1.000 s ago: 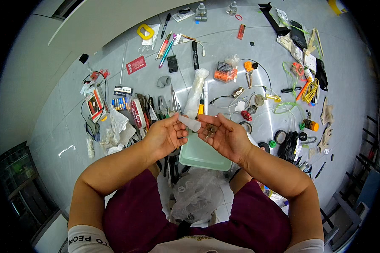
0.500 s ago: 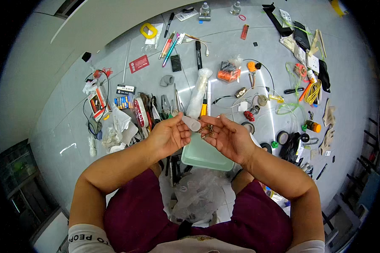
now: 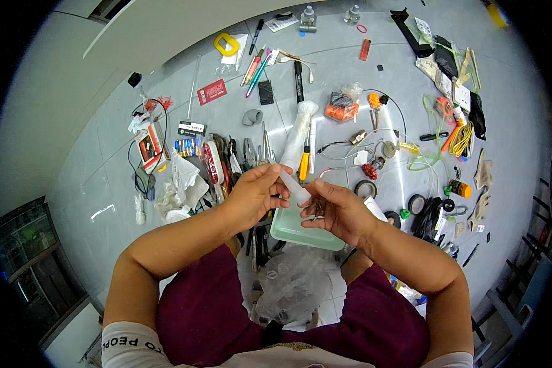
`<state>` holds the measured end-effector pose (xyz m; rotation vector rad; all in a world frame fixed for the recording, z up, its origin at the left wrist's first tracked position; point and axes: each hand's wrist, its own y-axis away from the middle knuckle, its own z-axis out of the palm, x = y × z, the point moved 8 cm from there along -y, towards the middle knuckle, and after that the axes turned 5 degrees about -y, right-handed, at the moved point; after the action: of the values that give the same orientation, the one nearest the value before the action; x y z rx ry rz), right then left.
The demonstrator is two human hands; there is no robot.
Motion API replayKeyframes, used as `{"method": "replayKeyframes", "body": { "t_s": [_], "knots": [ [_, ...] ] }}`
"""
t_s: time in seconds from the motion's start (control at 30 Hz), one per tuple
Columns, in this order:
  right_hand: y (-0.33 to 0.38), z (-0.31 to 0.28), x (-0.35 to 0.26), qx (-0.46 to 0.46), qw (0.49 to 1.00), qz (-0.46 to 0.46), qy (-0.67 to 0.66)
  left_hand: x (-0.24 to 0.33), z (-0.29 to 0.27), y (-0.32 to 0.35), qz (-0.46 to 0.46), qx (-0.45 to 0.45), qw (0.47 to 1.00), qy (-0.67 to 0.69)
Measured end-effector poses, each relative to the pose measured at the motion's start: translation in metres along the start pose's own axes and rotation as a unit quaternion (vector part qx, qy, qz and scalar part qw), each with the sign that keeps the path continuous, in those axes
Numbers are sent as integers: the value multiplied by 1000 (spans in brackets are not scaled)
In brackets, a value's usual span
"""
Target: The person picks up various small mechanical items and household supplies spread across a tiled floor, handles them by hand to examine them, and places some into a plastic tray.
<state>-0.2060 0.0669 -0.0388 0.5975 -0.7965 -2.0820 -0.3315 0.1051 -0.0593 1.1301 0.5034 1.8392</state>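
Observation:
My left hand [image 3: 257, 195] pinches one end of a small white plastic tube [image 3: 295, 189] between thumb and fingers. My right hand [image 3: 338, 211] cups several small dark metal parts [image 3: 316, 208] in its palm, its fingertips touching the tube's other end. Both hands hover above a pale green tray [image 3: 288, 228] that lies on the grey floor in front of my knees.
A crumpled clear plastic bag [image 3: 294, 283] lies between my legs. Tools and clutter cover the floor: pliers [image 3: 249, 152], a yellow-handled screwdriver [image 3: 304, 165], a wrapped white roll [image 3: 300, 132], tape rolls [image 3: 417, 203], pens [image 3: 253, 67], an orange item in a bag [image 3: 340, 110], cables [image 3: 460, 138].
Both hands have stayed together over the tray; the tube has tilted slightly and my right fingers have closed a little more around the small parts.

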Motion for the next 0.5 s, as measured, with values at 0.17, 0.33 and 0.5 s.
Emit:
{"method": "replayKeyframes", "body": {
  "t_s": [0.17,0.33,0.5],
  "knots": [
    [-3,-21,12,24,997,17,74,22,15,4,119,-22,975,-185],
    [-6,-21,12,21,995,-9,95,32,29,7,169,-64,954,-240],
    [-11,-19,0,-3,981,-75,179,25,26,3,133,-68,967,-207]
  ]
}}
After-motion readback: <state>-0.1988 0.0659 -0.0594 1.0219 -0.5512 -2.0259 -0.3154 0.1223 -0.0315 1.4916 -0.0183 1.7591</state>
